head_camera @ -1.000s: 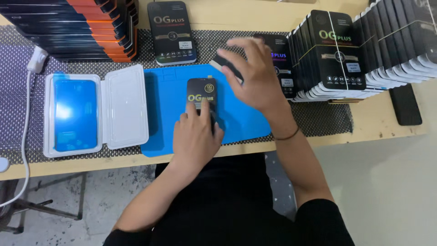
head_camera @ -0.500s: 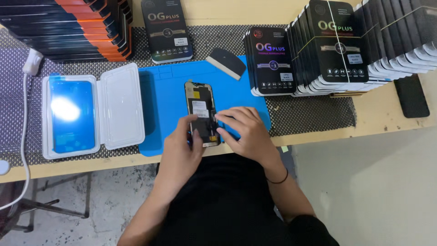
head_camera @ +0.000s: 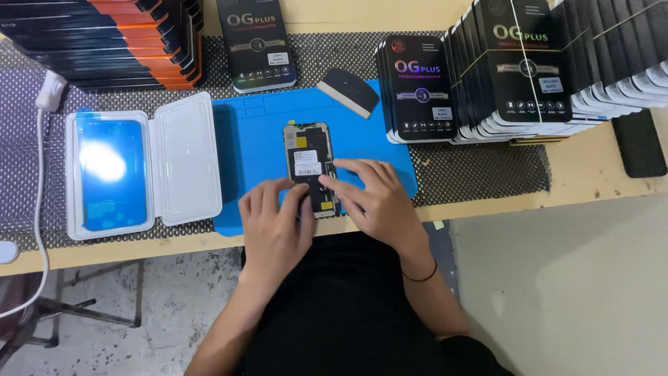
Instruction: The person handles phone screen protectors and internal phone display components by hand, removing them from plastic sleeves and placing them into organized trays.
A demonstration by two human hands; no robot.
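At the far left I see a white cable [head_camera: 40, 181] running down the patterned table cover [head_camera: 21, 160] past a white charger plug [head_camera: 50, 90]. Next to it lies an open white plastic case [head_camera: 186, 160], its left half filled with a blue-filmed panel [head_camera: 111, 173] and its lid folded flat to the right. Above that, a stack of black and orange boxes [head_camera: 118, 42] fills the top left corner.

The blue work mat [head_camera: 250, 139] comes next, with a single black retail box [head_camera: 256, 43] just above its top edge. My left hand [head_camera: 275, 226] rests on the near edge of the mat, fingers spread and lying flat, fingertips touching the lower left side of the phone screen assembly [head_camera: 309, 157]. That assembly lies back side up near the middle of the mat, upright lengthwise, its labels and yellow patches showing. The hand presses on it rather than closing around it.

My right hand [head_camera: 376, 202] is just beside it, fingers stretched out over the lower right part of the assembly, touching it with loose, open fingers; I cannot tell whether anything is pinched under them. A thin dark band [head_camera: 419, 275] circles that wrist.

A dark scraper [head_camera: 349, 90] lies on the mat's upper right corner. Right of it stand rows of black boxes [head_camera: 515, 69], and a dark flat pad [head_camera: 639, 143] sits at the far right of the wooden tabletop [head_camera: 591, 174].
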